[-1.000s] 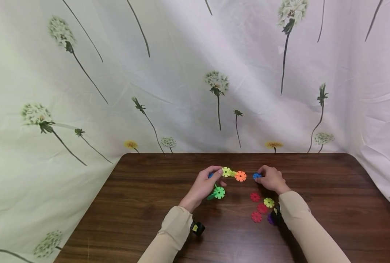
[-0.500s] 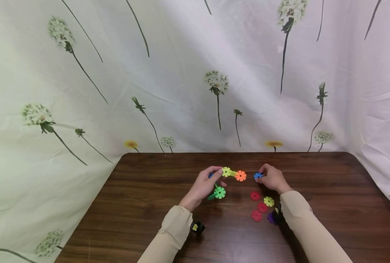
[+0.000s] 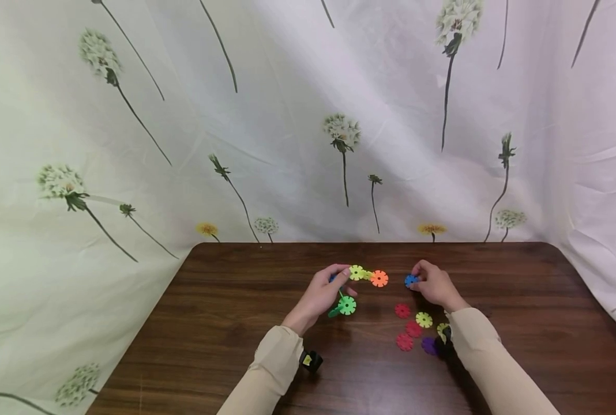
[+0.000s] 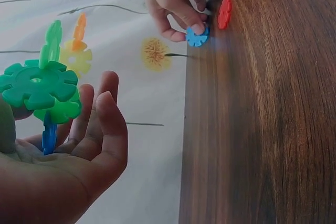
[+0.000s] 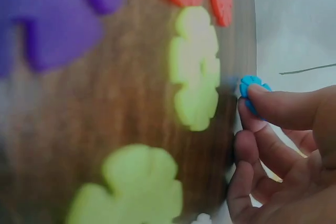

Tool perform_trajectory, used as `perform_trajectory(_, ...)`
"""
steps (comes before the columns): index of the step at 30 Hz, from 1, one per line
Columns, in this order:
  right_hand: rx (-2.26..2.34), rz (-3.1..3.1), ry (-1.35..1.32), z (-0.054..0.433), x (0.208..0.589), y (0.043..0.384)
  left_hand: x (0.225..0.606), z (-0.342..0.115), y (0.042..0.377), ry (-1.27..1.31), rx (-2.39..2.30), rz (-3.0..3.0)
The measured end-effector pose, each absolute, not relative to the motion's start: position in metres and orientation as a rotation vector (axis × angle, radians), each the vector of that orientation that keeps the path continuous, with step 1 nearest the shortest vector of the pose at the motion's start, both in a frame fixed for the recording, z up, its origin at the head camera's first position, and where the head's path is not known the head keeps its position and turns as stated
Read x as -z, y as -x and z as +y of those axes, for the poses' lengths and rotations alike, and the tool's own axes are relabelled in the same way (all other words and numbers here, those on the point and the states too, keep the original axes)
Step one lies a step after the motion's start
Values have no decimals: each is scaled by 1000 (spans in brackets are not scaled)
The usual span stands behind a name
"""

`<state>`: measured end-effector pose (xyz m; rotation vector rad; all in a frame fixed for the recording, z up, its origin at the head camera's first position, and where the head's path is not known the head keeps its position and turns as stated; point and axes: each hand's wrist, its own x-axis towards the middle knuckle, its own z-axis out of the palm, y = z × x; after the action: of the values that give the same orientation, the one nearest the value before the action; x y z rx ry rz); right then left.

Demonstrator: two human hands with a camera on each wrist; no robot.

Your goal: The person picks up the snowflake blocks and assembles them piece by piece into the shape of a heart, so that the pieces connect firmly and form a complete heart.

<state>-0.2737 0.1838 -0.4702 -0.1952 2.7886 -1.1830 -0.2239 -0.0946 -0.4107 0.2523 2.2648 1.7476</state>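
Observation:
My left hand grips a chain of slotted plastic flower discs. An orange disc and yellow discs stick out to its right, and a green disc hangs below. In the left wrist view a blue disc of that chain stands against the palm, under green ones. Farther right, my right hand pinches a separate blue disc between thumb and fingertips, apart from the chain. The right wrist view shows the thumb over this blue disc, the other fingers curled beneath.
Between and in front of the hands lie loose discs on the brown wooden table: several red ones, a yellow one, another yellow by the right wrist and a purple one. A dandelion-print cloth hangs behind the table.
My right hand has drifted slightly right with the blue disc, widening the gap to the chain. The yellow disc by the right wrist now shows. My left hand stays nearly still.

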Motion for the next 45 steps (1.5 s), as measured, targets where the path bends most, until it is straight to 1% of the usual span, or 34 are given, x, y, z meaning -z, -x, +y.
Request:
perform_trajectory(11, 1343, 2832, 233, 186, 466, 265, 416, -95, 228, -236, -1760, 2268)
perform_trajectory(24, 1576, 2851, 441, 167, 436, 241, 416, -94, 230, -222, -1798, 2271)
perform_trajectory(33, 1587, 2889, 532, 155, 430, 231, 417, -94, 231, -196, -1818, 2261)
perform_trajectory(45, 1547, 2945, 656, 147, 427, 228, 416, -95, 233, -198, -1812, 2262)
